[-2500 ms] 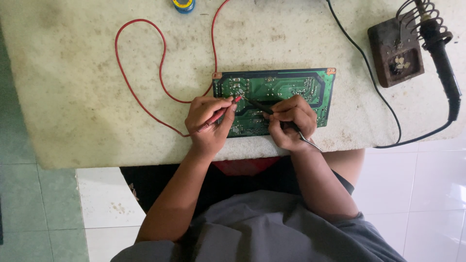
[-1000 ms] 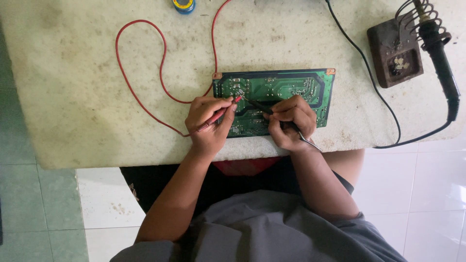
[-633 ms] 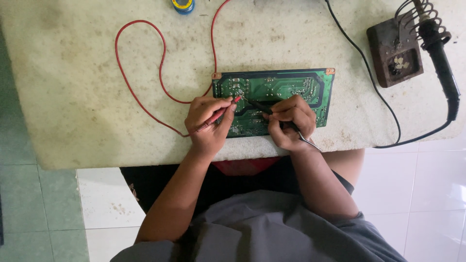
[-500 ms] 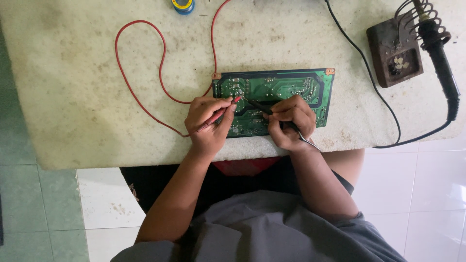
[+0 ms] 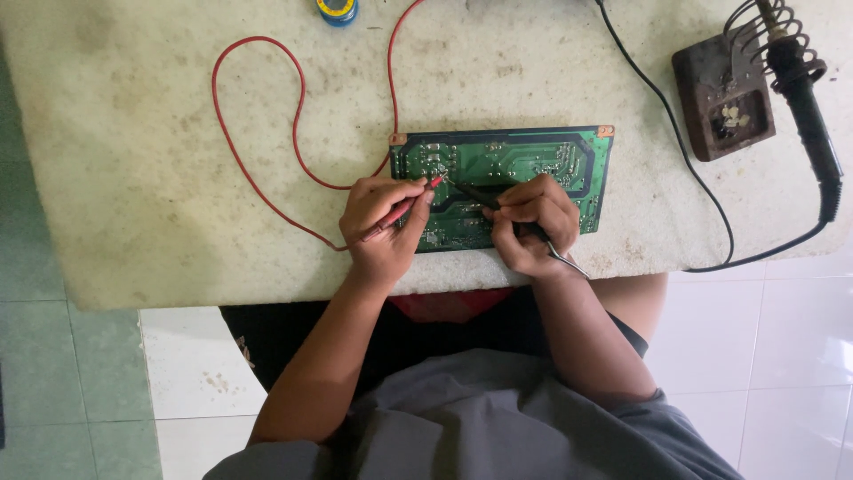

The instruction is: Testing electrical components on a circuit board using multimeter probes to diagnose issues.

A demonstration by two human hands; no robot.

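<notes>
Hands are working over a green circuit board (image 5: 524,169) lying at the table's (image 5: 160,178) near edge; left hand (image 5: 380,222) is pinching a red probe (image 5: 404,207); right hand (image 5: 531,222) is gripping a black probe (image 5: 475,193), tips meeting on the board's left half.

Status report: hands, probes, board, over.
Left hand holds red probe, right hand black probe; both tips on green circuit board. Nothing blocking.

One circuit board (image 5: 506,173), two probes, one soldering iron (image 5: 804,98), two hands.
</notes>
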